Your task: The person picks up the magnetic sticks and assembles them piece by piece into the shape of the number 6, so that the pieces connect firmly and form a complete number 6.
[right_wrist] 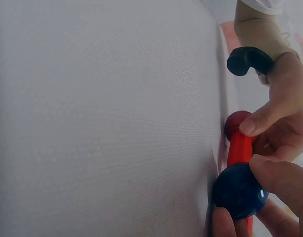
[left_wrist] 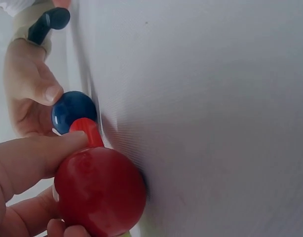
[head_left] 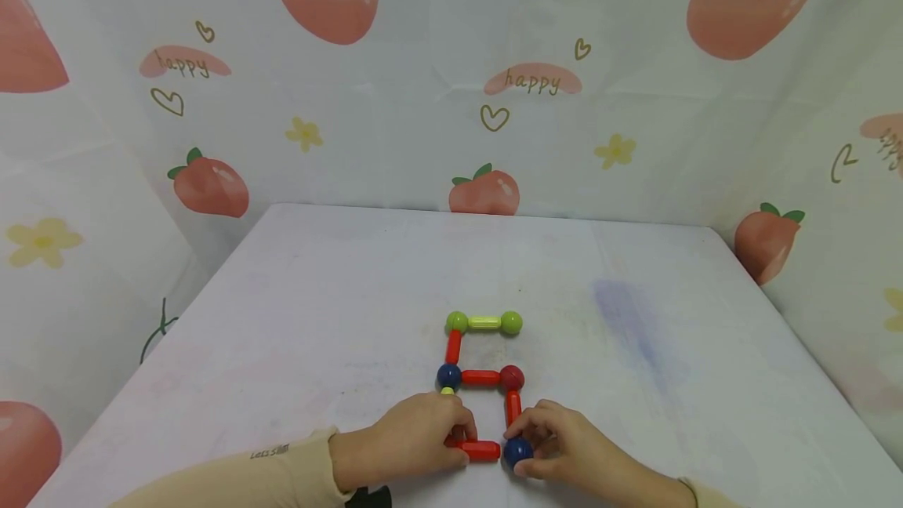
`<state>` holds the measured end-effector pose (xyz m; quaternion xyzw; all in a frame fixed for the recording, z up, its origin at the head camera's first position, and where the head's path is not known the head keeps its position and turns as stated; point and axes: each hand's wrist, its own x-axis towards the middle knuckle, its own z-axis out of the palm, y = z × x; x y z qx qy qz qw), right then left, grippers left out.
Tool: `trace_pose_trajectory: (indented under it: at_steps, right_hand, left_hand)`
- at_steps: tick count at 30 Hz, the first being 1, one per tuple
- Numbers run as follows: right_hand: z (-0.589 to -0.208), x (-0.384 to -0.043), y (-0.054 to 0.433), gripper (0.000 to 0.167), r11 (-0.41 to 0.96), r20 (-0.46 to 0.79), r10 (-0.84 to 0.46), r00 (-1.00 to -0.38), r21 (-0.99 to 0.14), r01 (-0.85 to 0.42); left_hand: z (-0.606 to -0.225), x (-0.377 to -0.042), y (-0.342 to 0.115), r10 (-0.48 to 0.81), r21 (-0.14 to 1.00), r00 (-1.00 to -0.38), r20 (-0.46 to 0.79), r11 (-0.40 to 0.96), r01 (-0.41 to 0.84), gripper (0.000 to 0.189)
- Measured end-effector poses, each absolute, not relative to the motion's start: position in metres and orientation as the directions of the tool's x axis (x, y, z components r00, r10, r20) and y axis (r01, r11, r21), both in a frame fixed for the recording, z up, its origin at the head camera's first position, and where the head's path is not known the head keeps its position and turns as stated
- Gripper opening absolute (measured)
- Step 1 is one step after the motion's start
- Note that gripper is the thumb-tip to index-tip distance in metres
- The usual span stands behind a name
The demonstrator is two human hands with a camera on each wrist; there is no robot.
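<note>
My left hand (head_left: pixel 416 436) grips a red ball (left_wrist: pixel 99 192) with a red rod (head_left: pixel 483 451) pointing right from it; in the head view the hand hides this ball. The thumb lies along the joint between ball and rod. My right hand (head_left: pixel 571 445) pinches a dark blue ball (head_left: pixel 518 451) between thumb and fingers, right at the rod's free end. Another red rod (head_left: pixel 513 408) runs up from this blue ball to a second red ball (head_left: pixel 512 379). A yellow-green rod (head_left: pixel 447 391) shows partly above my left hand, below a second blue ball (head_left: pixel 449 375).
A horizontal red rod (head_left: pixel 481 378) links the upper blue and red balls. Farther back, a red rod (head_left: pixel 454 347) leads to a green ball (head_left: pixel 457 323), joined by a light green rod (head_left: pixel 484 324) to another green ball (head_left: pixel 511 323). All lie on a white-covered table (head_left: pixel 339 281) before a printed curtain.
</note>
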<state>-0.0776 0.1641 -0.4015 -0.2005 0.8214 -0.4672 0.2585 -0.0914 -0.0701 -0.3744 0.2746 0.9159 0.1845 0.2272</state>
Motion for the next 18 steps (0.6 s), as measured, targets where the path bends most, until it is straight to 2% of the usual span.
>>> trace_pose_trajectory:
  at_steps: [18]
  right_hand:
    - [-0.3998,-0.0763,0.1620,0.028,0.488,-0.224,-0.561,-0.797,-0.867,-0.099]
  left_hand:
    - [-0.3730,-0.0905,-0.0715,0.603,0.485,-0.746,-0.285,0.761,0.430,0.015]
